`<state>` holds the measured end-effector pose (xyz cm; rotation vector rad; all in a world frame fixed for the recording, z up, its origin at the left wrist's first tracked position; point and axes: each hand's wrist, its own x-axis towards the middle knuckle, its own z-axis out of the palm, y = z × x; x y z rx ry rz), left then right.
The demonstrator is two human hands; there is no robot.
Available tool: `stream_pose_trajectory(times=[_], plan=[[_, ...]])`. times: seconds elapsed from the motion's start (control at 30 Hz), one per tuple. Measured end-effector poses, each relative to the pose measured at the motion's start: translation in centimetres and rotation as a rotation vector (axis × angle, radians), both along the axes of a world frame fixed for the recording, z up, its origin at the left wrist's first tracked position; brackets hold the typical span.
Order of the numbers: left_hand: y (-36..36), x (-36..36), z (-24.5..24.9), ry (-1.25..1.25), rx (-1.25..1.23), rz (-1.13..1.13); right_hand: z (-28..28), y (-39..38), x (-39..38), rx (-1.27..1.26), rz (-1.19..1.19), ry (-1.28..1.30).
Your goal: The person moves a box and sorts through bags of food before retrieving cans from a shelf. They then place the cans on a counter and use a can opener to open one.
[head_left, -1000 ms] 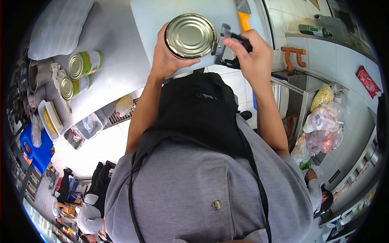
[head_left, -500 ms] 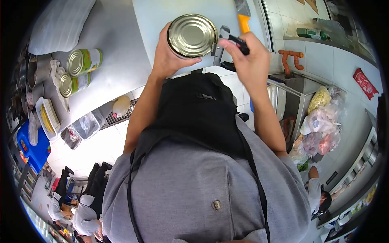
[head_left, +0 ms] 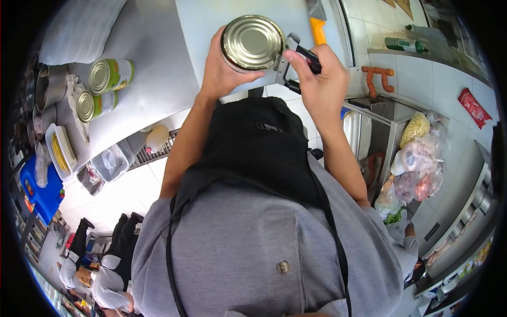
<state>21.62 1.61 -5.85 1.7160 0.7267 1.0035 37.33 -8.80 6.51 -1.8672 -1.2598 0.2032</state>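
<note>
A large metal can [head_left: 252,42] with a ringed lid faces up over the white cutting board [head_left: 198,21]. My left hand [head_left: 217,74] is wrapped round its left and near side, thumb along the front. At the can's right rim sits a can opener [head_left: 285,66] with black handles. My right hand [head_left: 323,76] grips this opener, its thumb pressed on the metal part. Part of the can's side is hidden under the lid and my fingers. Behind my right hand, a knife with an orange handle [head_left: 318,30] lies on the board.
Two green-labelled cans [head_left: 113,75] lie on the steel counter [head_left: 153,68] at left, near a translucent plastic container [head_left: 79,31]. A sink [head_left: 377,108] and bagged food [head_left: 417,158] are at right. Other people [head_left: 111,285] stand at lower left; another person [head_left: 409,248] is at lower right.
The can and both hands have shifted very slightly in view, with the can opener still at the rim. The person at lower right has moved a little.
</note>
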Motion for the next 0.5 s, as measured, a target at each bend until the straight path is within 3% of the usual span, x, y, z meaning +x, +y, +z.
stream_pose_trajectory(times=[0.07, 0.17, 0.23, 0.37, 0.4, 0.47, 0.5], plan=[[-0.2, 0.2, 0.4, 0.019, -0.011, 0.015, -0.4, 0.0, -0.1, 0.010, -0.012, -0.023], [-0.1, 0.2, 0.4, 0.061, 0.013, 0.029, -0.8, 0.5, 0.5, -0.030, -0.088, 0.138], [0.0, 0.2, 0.0, 0.020, -0.011, 0.008, -0.7, 0.9, 1.1, -0.142, -0.115, 0.405], [0.0, 0.6, -0.2, -0.094, -0.054, -0.020, -0.3, 0.6, 0.3, -0.098, -0.121, 0.284], [0.2, 0.7, -0.1, -0.068, -0.015, -0.016, -0.1, 0.3, -0.1, -0.095, -0.117, 0.281], [0.1, 0.4, 0.1, -0.003, 0.050, -0.002, -0.2, -0.4, -1.0, -0.023, -0.103, 0.033], [-0.5, 0.4, 0.9, 0.002, 0.053, 0.043, -0.7, -0.3, -0.9, 0.025, -0.115, 0.068]])
